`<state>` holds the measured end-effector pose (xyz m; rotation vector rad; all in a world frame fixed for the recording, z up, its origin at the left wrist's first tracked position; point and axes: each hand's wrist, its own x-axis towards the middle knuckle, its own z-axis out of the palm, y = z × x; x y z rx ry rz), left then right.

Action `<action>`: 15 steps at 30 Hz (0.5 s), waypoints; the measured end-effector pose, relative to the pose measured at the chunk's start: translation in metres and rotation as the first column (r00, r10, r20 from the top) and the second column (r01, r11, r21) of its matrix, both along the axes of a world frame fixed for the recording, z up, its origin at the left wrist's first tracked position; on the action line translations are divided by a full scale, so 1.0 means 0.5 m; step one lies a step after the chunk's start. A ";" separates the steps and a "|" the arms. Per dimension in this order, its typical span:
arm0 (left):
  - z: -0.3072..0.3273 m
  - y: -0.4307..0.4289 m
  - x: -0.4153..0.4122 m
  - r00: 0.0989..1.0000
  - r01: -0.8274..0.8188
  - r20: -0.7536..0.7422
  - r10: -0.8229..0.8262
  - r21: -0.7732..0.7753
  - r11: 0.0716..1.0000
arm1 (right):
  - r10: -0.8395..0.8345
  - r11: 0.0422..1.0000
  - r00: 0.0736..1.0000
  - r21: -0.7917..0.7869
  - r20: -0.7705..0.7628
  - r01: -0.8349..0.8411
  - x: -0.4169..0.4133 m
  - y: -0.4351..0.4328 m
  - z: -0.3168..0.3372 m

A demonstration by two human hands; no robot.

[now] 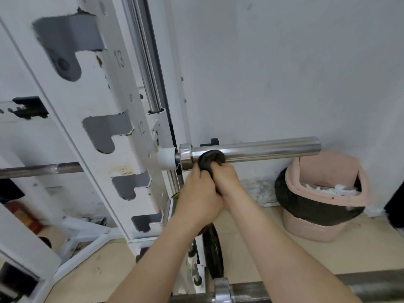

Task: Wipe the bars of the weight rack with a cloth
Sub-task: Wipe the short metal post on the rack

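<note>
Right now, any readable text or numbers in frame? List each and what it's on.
"13" on the white upright, beside the upper hook slot.
"12" on the same upright, beside the next slot down.
Nothing else reads: no print shows on the bar, cloth, bin or plate.

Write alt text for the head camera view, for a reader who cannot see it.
Two bare hands, left hand and right hand, grip a dark cloth looped over a chrome bar sleeve jutting from a white weight rack. A pink bin with a black liner stands by the wall to the right.
</note>
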<state>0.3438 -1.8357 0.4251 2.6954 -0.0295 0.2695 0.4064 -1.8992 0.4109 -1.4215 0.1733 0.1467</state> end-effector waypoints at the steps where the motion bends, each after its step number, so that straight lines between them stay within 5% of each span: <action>1: 0.000 -0.005 -0.019 0.998 0.060 0.030 -0.057 -0.120 0.991 | -0.016 0.999 1.000 0.029 0.022 0.016 -0.013 -0.016 0.015; 5: 0.015 -0.014 -0.096 0.976 0.193 0.173 -0.133 -0.399 0.897 | 0.123 0.970 0.979 0.191 0.160 -0.153 -0.093 -0.056 0.070; 10: 0.043 0.033 -0.196 0.955 0.229 0.287 -0.074 -0.557 0.799 | 0.256 0.945 0.905 0.108 0.339 -0.308 -0.191 -0.046 0.103; 15: 0.067 0.138 -0.292 0.956 0.210 0.290 0.044 -0.782 0.587 | 0.298 0.939 0.836 0.017 0.461 -0.344 -0.292 0.022 0.155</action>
